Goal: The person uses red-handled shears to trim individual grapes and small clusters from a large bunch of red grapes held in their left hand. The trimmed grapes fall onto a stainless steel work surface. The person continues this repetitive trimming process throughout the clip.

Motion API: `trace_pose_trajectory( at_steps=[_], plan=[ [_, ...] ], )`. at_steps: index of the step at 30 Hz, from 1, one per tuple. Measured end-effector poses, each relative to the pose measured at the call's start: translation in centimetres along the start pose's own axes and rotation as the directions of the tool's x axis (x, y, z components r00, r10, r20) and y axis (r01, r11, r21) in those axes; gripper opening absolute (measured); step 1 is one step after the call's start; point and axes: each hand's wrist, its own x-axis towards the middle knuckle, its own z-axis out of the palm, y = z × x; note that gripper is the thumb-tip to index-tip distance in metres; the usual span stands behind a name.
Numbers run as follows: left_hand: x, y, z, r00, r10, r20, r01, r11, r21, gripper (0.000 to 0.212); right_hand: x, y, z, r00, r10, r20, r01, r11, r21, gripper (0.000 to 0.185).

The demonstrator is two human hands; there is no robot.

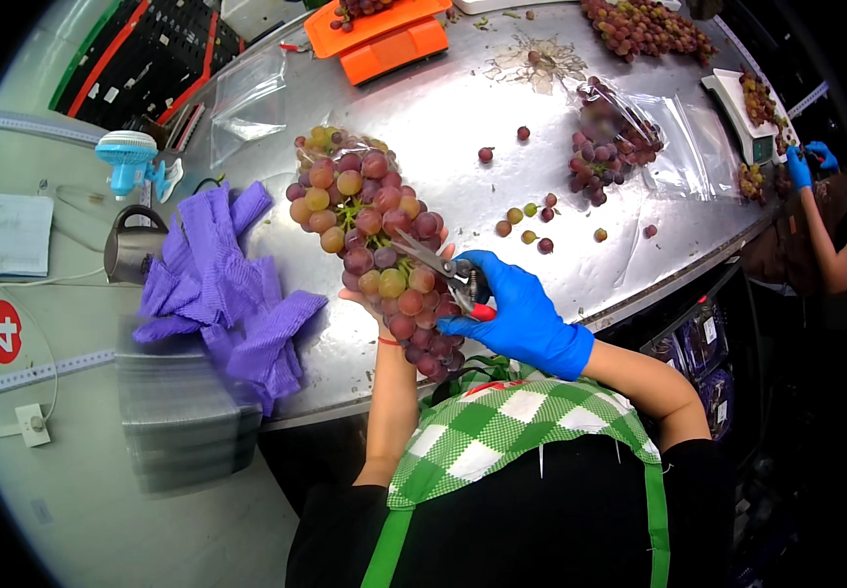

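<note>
A large bunch of red and green grapes [394,235] rests on my bare left hand [364,301], which supports it from below and is mostly hidden by the fruit. My right hand [519,312], in a blue glove, grips pruning snips [453,272] with red on the handle. Their narrow blades point up and left over the middle of the bunch, near its green stems. Clear plastic shows around the far end of the bunch. Several loose grapes [528,237] lie on the metal table [460,103] to the right.
Purple cloths [217,264] lie at left above stacked clear containers [181,411]. A metal jug [133,246] and blue fan [128,158] stand nearby. Beyond are an orange scale [394,51], more grapes [607,147] and plastic bags [688,151]. A co-worker's gloved hands [799,167] are beside a white scale [743,117].
</note>
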Motion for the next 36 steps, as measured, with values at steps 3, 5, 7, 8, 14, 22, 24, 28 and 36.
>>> trace_pose_trajectory(
  at_steps=[3, 5, 7, 8, 14, 22, 24, 28, 36],
  plan=[
    [0.2, 0.2, 0.2, 0.999, -0.012, -0.049, 0.016, 0.997, 0.074, 0.116, -0.3, 0.2, 0.6, 1.0, 0.014, 0.026, -0.014, 1.0, -0.028, 0.057],
    [0.4, 0.4, 0.8, 0.996, -0.022, -0.092, 0.034, 0.992, 0.121, 0.116, -0.4, 1.2, 1.1, 1.0, -0.025, -0.001, 0.025, 1.0, -0.016, 0.057],
    [0.3, 0.2, 1.4, 0.988, 0.01, -0.152, 0.013, 0.988, 0.152, 0.116, -0.4, 1.4, 0.8, 0.999, -0.051, -0.001, 0.051, 0.998, -0.043, 0.058],
    [0.3, 0.1, 1.6, 0.983, 0.027, -0.182, 0.004, 0.986, 0.168, 0.116, -0.4, 1.4, 0.7, 0.998, -0.064, -0.001, 0.064, 0.996, -0.057, 0.058],
    [0.1, 0.4, 1.3, 0.979, 0.007, -0.202, 0.028, 0.985, 0.173, 0.116, -0.4, 0.1, -0.5, 0.992, 0.076, 0.098, -0.075, 0.997, -0.01, 0.063],
    [-0.7, 0.2, 1.0, 0.97, -0.006, -0.242, 0.066, 0.969, 0.24, 0.115, -0.7, 1.2, -0.4, 0.988, -0.125, 0.092, 0.14, 0.973, -0.182, 0.061],
    [-1.3, 0.4, 0.0, 0.983, -0.064, -0.173, 0.107, 0.963, 0.249, 0.108, -0.6, 1.1, -0.2, 0.982, -0.187, 0.028, 0.186, 0.927, -0.326, 0.06],
    [-2.5, 0.4, -0.3, 0.947, -0.033, -0.319, 0.169, 0.896, 0.411, 0.102, 1.5, -1.2, -0.1, 0.894, -0.426, -0.136, 0.344, 0.85, -0.399, 0.059],
    [-2.5, -0.5, -0.1, 0.931, -0.049, -0.361, 0.22, 0.866, 0.45, 0.104, 3.4, -1.9, 1.9, 0.923, -0.384, -0.03, 0.292, 0.747, -0.598, 0.062]
  ],
)
